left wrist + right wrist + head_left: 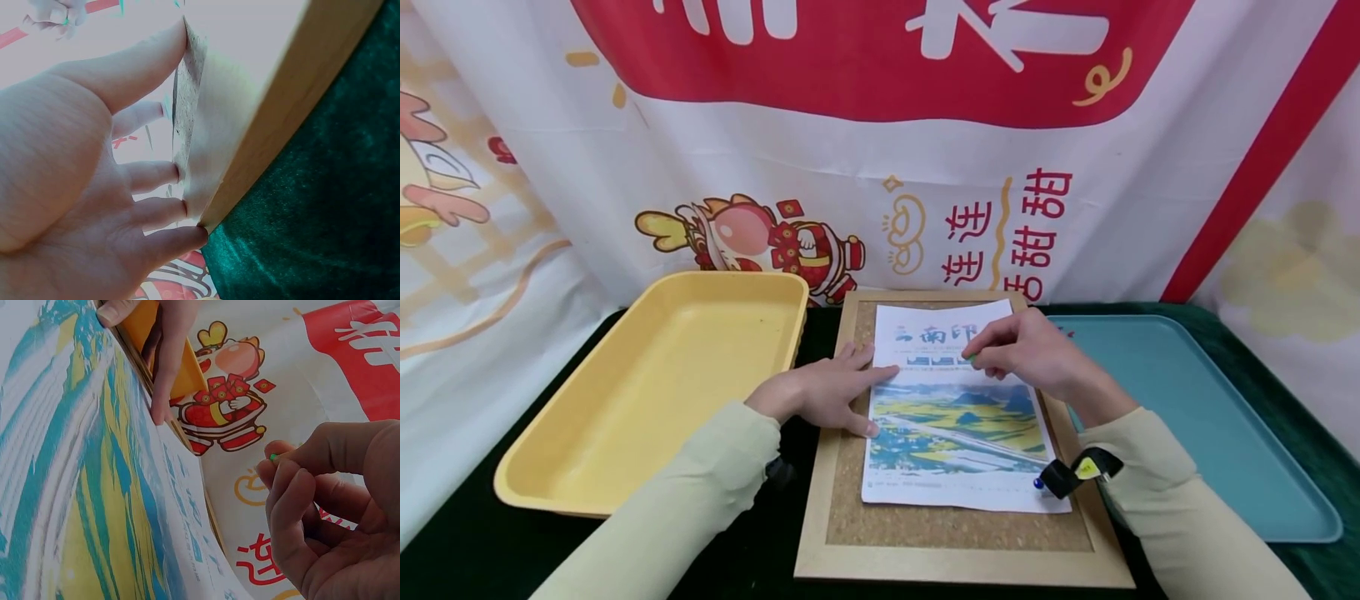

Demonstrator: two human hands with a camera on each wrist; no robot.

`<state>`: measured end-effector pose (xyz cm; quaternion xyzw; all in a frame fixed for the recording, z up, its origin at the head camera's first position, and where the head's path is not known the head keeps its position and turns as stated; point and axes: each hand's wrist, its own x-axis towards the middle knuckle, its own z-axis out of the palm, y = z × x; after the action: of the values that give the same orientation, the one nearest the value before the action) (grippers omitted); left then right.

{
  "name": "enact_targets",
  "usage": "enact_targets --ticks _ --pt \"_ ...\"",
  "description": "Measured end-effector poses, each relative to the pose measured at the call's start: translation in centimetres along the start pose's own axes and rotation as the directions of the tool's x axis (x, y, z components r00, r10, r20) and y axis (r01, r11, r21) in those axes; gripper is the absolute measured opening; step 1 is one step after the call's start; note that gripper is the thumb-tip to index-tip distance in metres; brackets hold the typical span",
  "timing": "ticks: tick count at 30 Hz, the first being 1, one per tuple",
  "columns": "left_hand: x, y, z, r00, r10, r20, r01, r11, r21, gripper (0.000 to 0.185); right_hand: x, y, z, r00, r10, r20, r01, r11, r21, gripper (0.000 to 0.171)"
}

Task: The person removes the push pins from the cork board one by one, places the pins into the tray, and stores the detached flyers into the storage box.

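Observation:
A printed paper sheet [958, 417] with a landscape picture and blue lettering lies on a wood-framed cork board [958, 529]. My left hand [827, 392] is spread over the sheet's left edge, thumb and index fingertip on the paper. In the left wrist view its straight fingers reach along the frame [250, 131]. Thumb and fingertips of my right hand [1033, 350] pinch a small green pushpin [273, 457], mostly hidden between them. That hand is over the upper right part of the sheet, near the row of small blue pictures.
To the left of the board stands a yellow tray [655, 400]. A blue tray [1210, 433] is on the right, partly behind my right arm. Dark green cloth [730, 550] covers the table, and a printed white and red curtain [850, 150] hangs behind.

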<state>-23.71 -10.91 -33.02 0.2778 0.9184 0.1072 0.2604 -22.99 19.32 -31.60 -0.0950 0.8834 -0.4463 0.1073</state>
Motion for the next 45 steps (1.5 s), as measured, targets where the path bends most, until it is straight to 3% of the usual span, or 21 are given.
enact_targets --ticks 14,22,27,45 --pt "-0.2 -0.1 0.1 1.000 0.010 0.003 -0.010 1.000 -0.003 0.087 0.7 0.9 -0.6 0.993 0.086 -0.082 -0.079 0.992 0.094 0.027" --pt "-0.4 -0.5 0.1 1.000 0.008 0.004 -0.008 1.000 0.002 0.087 1.0 0.9 -0.3 0.989 0.086 -0.120 -0.068 0.988 0.140 0.029" --pt "-0.5 -0.4 -0.1 1.000 0.016 0.003 -0.016 1.000 0.004 0.087 1.1 1.0 -0.4 0.977 0.108 -0.184 -0.076 0.982 0.173 0.030" --pt "-0.1 0.1 -0.2 1.000 0.019 0.009 -0.019 1.000 0.007 0.088 1.1 2.1 -2.9 0.938 0.201 -0.282 -0.146 0.968 0.206 0.033"
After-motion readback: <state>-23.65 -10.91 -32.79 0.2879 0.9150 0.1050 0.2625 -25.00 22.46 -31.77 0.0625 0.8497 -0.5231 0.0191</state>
